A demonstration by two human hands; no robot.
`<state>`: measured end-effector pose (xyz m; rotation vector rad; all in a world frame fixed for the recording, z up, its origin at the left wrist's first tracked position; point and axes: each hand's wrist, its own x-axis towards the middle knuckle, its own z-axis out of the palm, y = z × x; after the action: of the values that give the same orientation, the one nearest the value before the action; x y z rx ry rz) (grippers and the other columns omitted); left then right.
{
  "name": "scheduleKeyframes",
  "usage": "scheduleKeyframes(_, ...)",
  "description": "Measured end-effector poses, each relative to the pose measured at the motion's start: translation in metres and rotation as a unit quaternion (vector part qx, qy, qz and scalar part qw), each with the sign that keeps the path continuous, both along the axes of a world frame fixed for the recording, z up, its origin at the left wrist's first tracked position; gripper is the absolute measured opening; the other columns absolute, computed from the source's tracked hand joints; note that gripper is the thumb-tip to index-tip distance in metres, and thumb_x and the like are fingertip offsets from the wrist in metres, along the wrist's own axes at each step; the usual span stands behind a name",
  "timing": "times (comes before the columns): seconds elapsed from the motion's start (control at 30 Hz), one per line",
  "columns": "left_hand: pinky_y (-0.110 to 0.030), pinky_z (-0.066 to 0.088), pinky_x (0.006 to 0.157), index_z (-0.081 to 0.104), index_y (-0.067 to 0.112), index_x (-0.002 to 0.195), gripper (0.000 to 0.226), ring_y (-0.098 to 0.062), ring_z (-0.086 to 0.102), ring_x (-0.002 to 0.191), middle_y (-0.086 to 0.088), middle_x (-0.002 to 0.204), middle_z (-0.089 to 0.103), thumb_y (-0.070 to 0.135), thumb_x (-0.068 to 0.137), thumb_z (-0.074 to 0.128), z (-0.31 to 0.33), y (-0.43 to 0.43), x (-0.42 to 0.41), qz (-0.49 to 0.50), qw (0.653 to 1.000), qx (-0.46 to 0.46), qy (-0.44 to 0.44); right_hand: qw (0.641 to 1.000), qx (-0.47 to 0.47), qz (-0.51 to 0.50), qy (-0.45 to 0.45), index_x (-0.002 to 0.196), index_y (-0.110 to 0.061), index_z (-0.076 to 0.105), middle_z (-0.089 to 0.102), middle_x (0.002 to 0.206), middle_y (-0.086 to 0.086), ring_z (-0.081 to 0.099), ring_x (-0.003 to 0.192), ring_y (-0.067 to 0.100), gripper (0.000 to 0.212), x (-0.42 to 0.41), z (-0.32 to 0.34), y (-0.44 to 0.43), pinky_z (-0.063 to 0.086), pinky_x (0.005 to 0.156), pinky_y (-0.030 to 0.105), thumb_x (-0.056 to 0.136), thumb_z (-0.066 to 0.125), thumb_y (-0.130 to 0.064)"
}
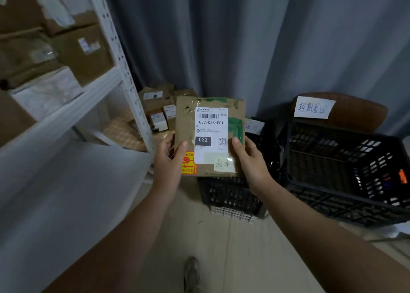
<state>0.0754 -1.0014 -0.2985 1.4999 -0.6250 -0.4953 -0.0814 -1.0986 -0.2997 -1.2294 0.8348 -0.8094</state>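
A flat brown cardboard parcel (187,124) is held upright in front of me, its face toward the camera. It carries a white shipping label (211,128) reading 032-038-E01, a red and yellow sticker at the lower left and a handwritten note at the lower right. My left hand (169,161) grips the parcel's lower left edge, thumb on the front. My right hand (249,159) grips the lower right edge, thumb beside the label.
A white metal shelf (115,53) with cardboard boxes stands at the left. More small parcels (158,113) lie on the floor behind it. Black plastic crates (346,170) sit at the right, one under the parcel; a brown chair bears a handwritten sign (314,107). Grey curtain behind.
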Motion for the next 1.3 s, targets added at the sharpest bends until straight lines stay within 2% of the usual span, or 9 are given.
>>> scheduleKeyframes(0.17,-0.03,0.053,0.079,0.051,0.024,0.123,0.029,-0.009,0.066,0.096,0.004,0.113,0.066,0.026,0.094,0.058,-0.005,-0.095,0.058,-0.07,0.997,0.039,-0.004,0.999,0.005,-0.043,0.01,0.139,-0.019,0.043,0.067,0.117,-0.003,0.069,0.099,0.01,0.06,0.048,-0.004,-0.07,0.057,0.082,0.025,0.086,0.07,-0.023)
scheduleKeyframes(0.37,-0.017,0.049,0.075,0.044,0.025,0.124,0.03,0.004,0.06,0.091,0.012,0.109,0.06,0.024,0.096,0.055,-0.028,-0.202,0.079,-0.161,0.982,0.099,-0.023,0.994,0.035,-0.098,0.024,0.128,-0.019,0.049,0.068,0.111,-0.004,0.069,0.094,0.008,0.042,0.058,-0.029,-0.161,0.056,0.072,0.019,0.09,0.065,-0.016)
scheduleKeyframes(0.5,-0.036,0.047,0.099,0.039,0.023,0.142,0.053,-0.012,0.059,0.112,0.002,0.131,0.057,0.036,0.094,0.057,-0.057,-0.267,0.084,-0.218,0.96,0.17,-0.045,0.985,0.061,-0.14,0.081,0.134,-0.013,0.049,0.066,0.117,-0.001,0.067,0.101,0.014,0.045,0.056,-0.063,-0.231,0.057,0.078,0.027,0.093,0.061,-0.026)
scheduleKeyframes(0.67,-0.043,0.048,0.099,0.045,0.038,0.138,0.065,-0.016,0.059,0.111,-0.003,0.125,0.058,0.065,0.079,0.047,-0.118,-0.352,0.089,-0.221,0.939,0.24,-0.106,0.975,0.074,-0.162,0.133,0.136,-0.013,0.048,0.063,0.122,-0.001,0.063,0.104,0.012,0.045,0.057,-0.11,-0.312,0.053,0.074,0.017,0.094,0.06,-0.022)
scheduleKeyframes(0.8,-0.027,0.039,0.095,0.046,0.026,0.14,0.052,-0.015,0.051,0.115,0.003,0.123,0.05,0.046,0.092,0.051,-0.157,-0.399,0.084,-0.236,0.912,0.308,-0.133,0.963,0.07,-0.173,0.192,0.136,-0.013,0.049,0.063,0.122,0.001,0.061,0.111,0.017,0.047,0.059,-0.164,-0.366,0.052,0.094,0.034,0.092,0.062,-0.02)
scheduleKeyframes(0.93,-0.02,0.035,0.085,0.038,0.02,0.145,0.05,-0.019,0.05,0.122,0.0,0.133,0.054,0.029,0.098,0.051,-0.221,-0.422,0.078,-0.229,0.897,0.343,-0.158,0.949,0.098,-0.173,0.246,0.137,-0.011,0.049,0.063,0.121,0.004,0.061,0.109,0.019,0.049,0.065,-0.235,-0.398,0.052,0.093,0.033,0.092,0.063,-0.021)
scheduleKeyframes(1.1,-0.031,0.041,0.097,0.035,0.015,0.147,0.061,-0.027,0.051,0.12,-0.008,0.134,0.055,0.037,0.094,0.056,-0.305,-0.444,0.084,-0.275,0.833,0.416,-0.241,0.927,0.129,-0.185,0.299,0.136,-0.01,0.049,0.063,0.11,0.003,0.061,0.1,0.019,0.045,0.076,-0.317,-0.416,0.047,0.078,0.026,0.093,0.06,-0.021)
scheduleKeyframes(1.2,-0.043,0.027,0.11,0.036,0.013,0.145,0.069,-0.031,0.035,0.135,-0.011,0.146,0.042,0.045,0.089,0.06,-0.339,-0.443,0.096,-0.309,0.727,0.449,-0.416,0.92,0.135,-0.181,0.322,0.136,-0.011,0.048,0.063,0.112,0.005,0.061,0.1,0.021,0.046,0.082,-0.36,-0.422,0.049,0.079,0.029,0.093,0.06,-0.021)
scheduleKeyframes(1.3,-0.052,0.036,0.105,0.059,0.008,0.128,0.083,-0.037,0.05,0.126,-0.02,0.133,0.055,0.048,0.06,0.084,-0.364,-0.445,0.111,-0.314,0.634,0.43,-0.562,0.915,0.148,-0.174,0.332,0.137,-0.012,0.048,0.064,0.115,0.006,0.062,0.103,0.024,0.047,0.09,-0.398,-0.429,0.051,0.082,0.031,0.093,0.061,-0.024)
